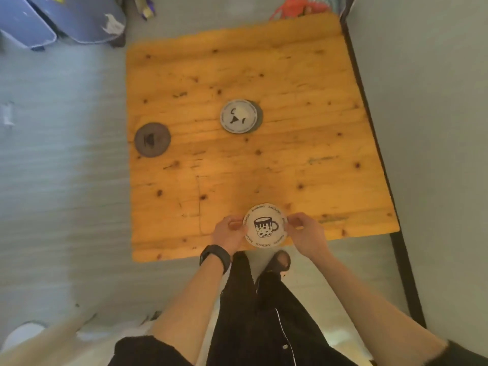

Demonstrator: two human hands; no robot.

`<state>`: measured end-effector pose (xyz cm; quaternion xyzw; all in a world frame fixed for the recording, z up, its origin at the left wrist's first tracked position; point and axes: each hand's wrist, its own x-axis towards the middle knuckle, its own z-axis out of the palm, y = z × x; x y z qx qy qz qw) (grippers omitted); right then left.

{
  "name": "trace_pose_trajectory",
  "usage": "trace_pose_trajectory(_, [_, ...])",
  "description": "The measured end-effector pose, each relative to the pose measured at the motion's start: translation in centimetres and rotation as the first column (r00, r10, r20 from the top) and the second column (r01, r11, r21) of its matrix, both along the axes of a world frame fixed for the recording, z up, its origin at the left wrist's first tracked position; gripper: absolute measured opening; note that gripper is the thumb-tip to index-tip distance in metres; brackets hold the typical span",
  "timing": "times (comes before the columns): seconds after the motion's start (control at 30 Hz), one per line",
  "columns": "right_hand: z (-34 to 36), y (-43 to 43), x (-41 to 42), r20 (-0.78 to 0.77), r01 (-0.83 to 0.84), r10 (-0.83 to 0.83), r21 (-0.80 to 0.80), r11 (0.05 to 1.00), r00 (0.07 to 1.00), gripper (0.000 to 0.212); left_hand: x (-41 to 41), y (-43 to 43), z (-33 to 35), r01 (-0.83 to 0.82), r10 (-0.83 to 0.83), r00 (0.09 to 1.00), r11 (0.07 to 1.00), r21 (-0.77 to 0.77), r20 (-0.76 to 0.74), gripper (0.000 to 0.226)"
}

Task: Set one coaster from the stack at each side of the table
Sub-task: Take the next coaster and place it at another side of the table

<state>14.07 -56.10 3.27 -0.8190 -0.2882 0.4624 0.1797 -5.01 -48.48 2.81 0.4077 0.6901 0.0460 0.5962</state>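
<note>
Table: a square wooden table with knots in its boards, seen from above; a dark rail runs along its right edge.
Stack: the remaining coasters lie near the middle of the table, the pale top one shifted left so that a darker one shows along its right rim; the count in the stack cannot be told.
Left-side coaster: a dark grey coaster lies flat at the left edge of the table, its rim level with or just over the edge, well apart from the stack.
Held coaster: a white round coaster printed with a spotted mug and lettering round its rim sits at the near edge of the table, in front of the person; whether it rests on the wood or is just above it cannot be told.
Left hand: the left hand has its grip closed on the left rim of the white coaster, fingertips on the edge; a black wristband sits on the wrist.
Right hand: the right hand has its grip closed on the right rim of the same coaster, thumb and fingers pinching the edge.
Person: dark clothing and one sandalled foot show below the near edge.
Far and right sides: no coaster lies there.
Floor: grey floor surrounds the table.
</note>
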Motion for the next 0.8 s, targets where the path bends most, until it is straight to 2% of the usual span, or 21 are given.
trace_pose_trajectory(0.17, [-3.2,1.3,0.0,0.020,-0.019,0.020,-0.051,0.999,1.000,0.018,0.6,0.5,-2.3,-0.052,0.056,0.995,0.998,0.043,-0.079,0.019])
trace_pose_trajectory(0.27, [-4.8,1.4,-0.1,0.031,0.000,0.002,-0.043,0.999,1.000,0.020,0.9,0.4,-4.1,-0.059,0.063,0.990,0.997,0.040,-0.128,0.028])
trace_pose_trajectory(0.53, [-5.7,0.9,0.1,0.096,0.000,-0.001,0.006,1.000,0.995,0.016,1.6,0.0,-4.9,-0.048,0.062,0.976,0.996,0.074,-0.207,0.021])
trace_pose_trajectory(0.8, [-6.1,0.5,-0.1,0.095,0.060,-0.065,0.053,0.997,0.993,0.010,2.1,-0.5,-5.0,-0.054,0.082,0.967,0.991,0.122,-0.243,0.018])
